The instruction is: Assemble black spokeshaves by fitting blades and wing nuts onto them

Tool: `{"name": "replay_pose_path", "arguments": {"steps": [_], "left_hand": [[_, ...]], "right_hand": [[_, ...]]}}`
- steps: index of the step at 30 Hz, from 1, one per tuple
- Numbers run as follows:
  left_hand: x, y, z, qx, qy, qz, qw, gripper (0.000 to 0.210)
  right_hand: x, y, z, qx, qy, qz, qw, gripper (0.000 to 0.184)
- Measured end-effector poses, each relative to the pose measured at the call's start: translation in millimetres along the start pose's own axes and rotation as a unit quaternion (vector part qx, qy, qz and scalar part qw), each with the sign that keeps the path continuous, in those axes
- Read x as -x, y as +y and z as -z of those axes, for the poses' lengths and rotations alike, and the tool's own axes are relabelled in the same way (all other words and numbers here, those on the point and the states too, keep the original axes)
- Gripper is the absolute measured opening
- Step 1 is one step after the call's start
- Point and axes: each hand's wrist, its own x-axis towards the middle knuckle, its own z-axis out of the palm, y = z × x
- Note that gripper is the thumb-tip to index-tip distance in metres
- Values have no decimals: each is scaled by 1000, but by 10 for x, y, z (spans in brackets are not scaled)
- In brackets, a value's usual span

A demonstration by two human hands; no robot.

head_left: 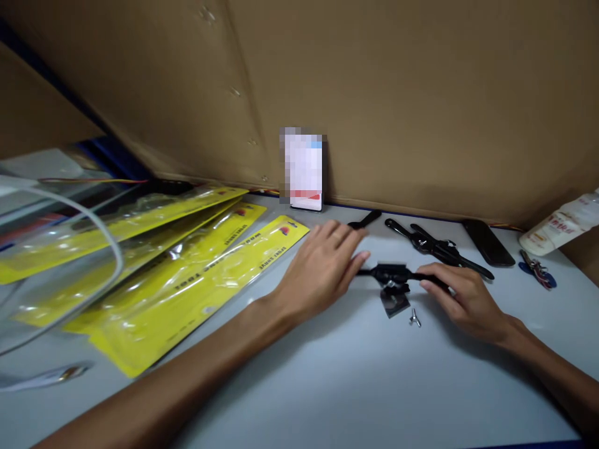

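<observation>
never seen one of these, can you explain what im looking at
There is no machine, just a person working bare-handed; the one picture comes from a camera worn on the head. The right hand grips one end of a black tool; the left hand is at the other end, its grip partly hidden. Below the tool are a small dark plate and a silver screw; on the pale table, yellow packages lie left, more black tools beyond the right hand.

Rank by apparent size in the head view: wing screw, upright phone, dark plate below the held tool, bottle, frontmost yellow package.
1. Frontmost yellow package
2. Upright phone and bottle: too alike to rank
3. Dark plate
4. Wing screw
</observation>
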Motion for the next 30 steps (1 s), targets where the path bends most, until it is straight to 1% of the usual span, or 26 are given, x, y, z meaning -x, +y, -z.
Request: {"name": "replay_pose_path", "arguments": {"steps": [1, 3, 4, 5, 6, 8, 9, 10, 11, 12, 13, 14, 15, 16, 18, 19, 20, 21, 22, 23, 24, 26, 28, 30], "left_hand": [[8, 36, 22, 6, -55, -20, 998, 44], [24, 81, 41, 35, -162, -32, 986, 50], [30, 91, 42, 61, -200, -27, 978, 50], [33, 93, 40, 93, -221, -18, 971, 49], [33, 90, 35, 128, -227, -10, 965, 47], [27, 84, 24, 192, -219, -1, 957, 42], [25, 87, 16, 214, -214, 3, 953, 40], [25, 97, 6, 227, -210, 12, 951, 39], [30, 118, -6, 232, -203, 25, 951, 38], [41, 148, -22, 232, -196, 44, 952, 37], [58, 186, -40, 230, -185, 66, 953, 36], [79, 229, -60, 226, -172, 88, 955, 35], [104, 274, -80, 220, -156, 109, 957, 33], [131, 318, -100, 215, -141, 126, 958, 31], [181, 394, -134, 210, -123, 147, 959, 28], [202, 426, -146, 210, -120, 153, 958, 26], [219, 454, -155, 209, -122, 155, 958, 23], [233, 482, -159, 208, -129, 154, 957, 21], [243, 510, -159, 203, -142, 151, 957, 19], [252, 541, -157, 193, -156, 144, 958, 17], [259, 573, -151, 178, -172, 134, 959, 16], [273, 641, -136, 140, -205, 107, 963, 15], [286, 700, -121, 102, -230, 81, 965, 18], [297, 738, -110, 73, -245, 61, 965, 21]], "right_hand": [[7, -21, -9, -13, -3, 25, 1000, 16], [15, -38, -21, -34, 2, 47, 998, 15], [15, -34, -23, -43, 9, 46, 998, 14], [14, -24, -22, -51, 16, 39, 998, 13], [10, -10, -20, -60, 25, 25, 998, 12], [-4, 18, -16, -85, 41, -24, 995, 8], [-12, 27, -16, -108, 55, -64, 991, 7], [-22, 29, -19, -144, 76, -115, 980, 9], [-32, 23, -25, -192, 104, -170, 961, 14], [-41, 10, -32, -248, 137, -223, 933, 19], [-48, -11, -42, -303, 167, -269, 899, 23], [-53, -39, -54, -349, 182, -305, 867, 25], [-53, -74, -67, -387, 170, -329, 845, 27], [-49, -115, -83, -417, 131, -344, 831, 31], [-26, -211, -124, -470, 9, -360, 806, 41], [-9, -261, -148, -496, -52, -360, 789, 45], [11, -309, -173, -518, -94, -357, 772, 48], [32, -352, -198, -530, -117, -353, 762, 48], [54, -388, -219, -530, -120, -347, 764, 46], [75, -416, -237, -518, -111, -339, 777, 43], [95, -435, -250, -495, -94, -331, 798, 41], [128, -450, -262, -422, -47, -310, 851, 37], [146, -446, -264, -336, -14, -282, 899, 38], [149, -436, -264, -263, 0, -257, 930, 37]]}}
